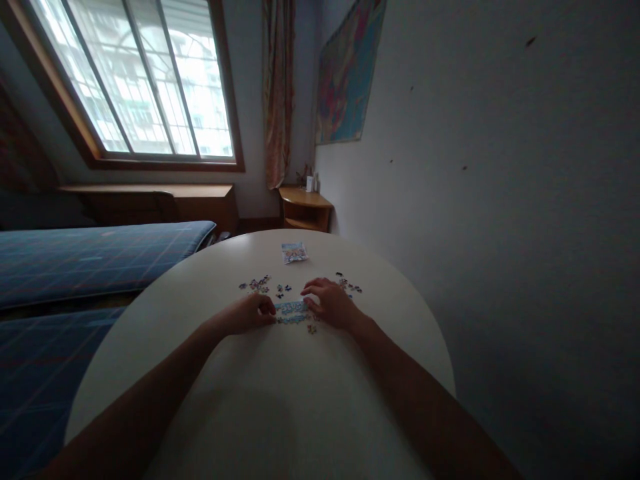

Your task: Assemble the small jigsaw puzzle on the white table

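Had my L hand (pixel 253 315) at the L end of the part-joined blue puzzle (pixel 291 308), ctr of frame, fingers curled in; couldn't tell if they gripped a pc. My R hand (pixel 334 305) was at its R end, fingers bent, grip also unclear. Loose pcs (pixel 259 285) lay above my L, a packet (pixel 295 253) higher on the white table (pixel 235 257).

The head-worn camera looks forward and down, close over a round white table (pixel 400 300); a brown wood-framed window (pixel 145 80) stands toward eleven o'clock.
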The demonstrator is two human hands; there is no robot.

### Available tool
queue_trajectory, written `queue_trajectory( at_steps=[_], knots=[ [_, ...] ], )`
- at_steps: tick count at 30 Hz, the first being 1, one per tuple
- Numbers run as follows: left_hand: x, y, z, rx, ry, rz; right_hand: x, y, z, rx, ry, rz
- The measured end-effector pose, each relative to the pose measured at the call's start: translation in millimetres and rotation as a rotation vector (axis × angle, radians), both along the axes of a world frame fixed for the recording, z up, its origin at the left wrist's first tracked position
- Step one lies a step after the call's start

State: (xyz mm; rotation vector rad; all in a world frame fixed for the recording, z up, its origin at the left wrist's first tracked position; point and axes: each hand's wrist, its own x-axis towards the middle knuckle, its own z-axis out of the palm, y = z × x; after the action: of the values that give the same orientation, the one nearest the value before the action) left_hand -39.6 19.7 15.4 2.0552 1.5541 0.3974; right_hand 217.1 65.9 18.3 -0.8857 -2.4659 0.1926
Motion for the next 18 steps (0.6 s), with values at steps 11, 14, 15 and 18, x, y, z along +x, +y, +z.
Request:
queue_trajectory(
  at_steps=[11, 14, 15, 18],
  knots=[
    [-15.6, 12.5, -9.8, 0.372, 0.047, 0.085, 107.5, 57.7, -15.6, -0.232, 0.031, -0.374],
    [-17.7, 11.8, -16.1, 0.401, 0.060, 0.032, 108.1, 56.2, -17.9, -0.219, 0.035, -0.368],
    [-18.3, 11.4, -18.1, 0.400, 0.066, 0.016, 107.3, 55.3, -18.0, -0.216, 0.039, -0.370],
    [-20.5, 11.1, -22.3, 0.395, 0.103, -0.037, 106.9, 54.8, -18.0, -0.231, 0.047, -0.378]
  ],
)
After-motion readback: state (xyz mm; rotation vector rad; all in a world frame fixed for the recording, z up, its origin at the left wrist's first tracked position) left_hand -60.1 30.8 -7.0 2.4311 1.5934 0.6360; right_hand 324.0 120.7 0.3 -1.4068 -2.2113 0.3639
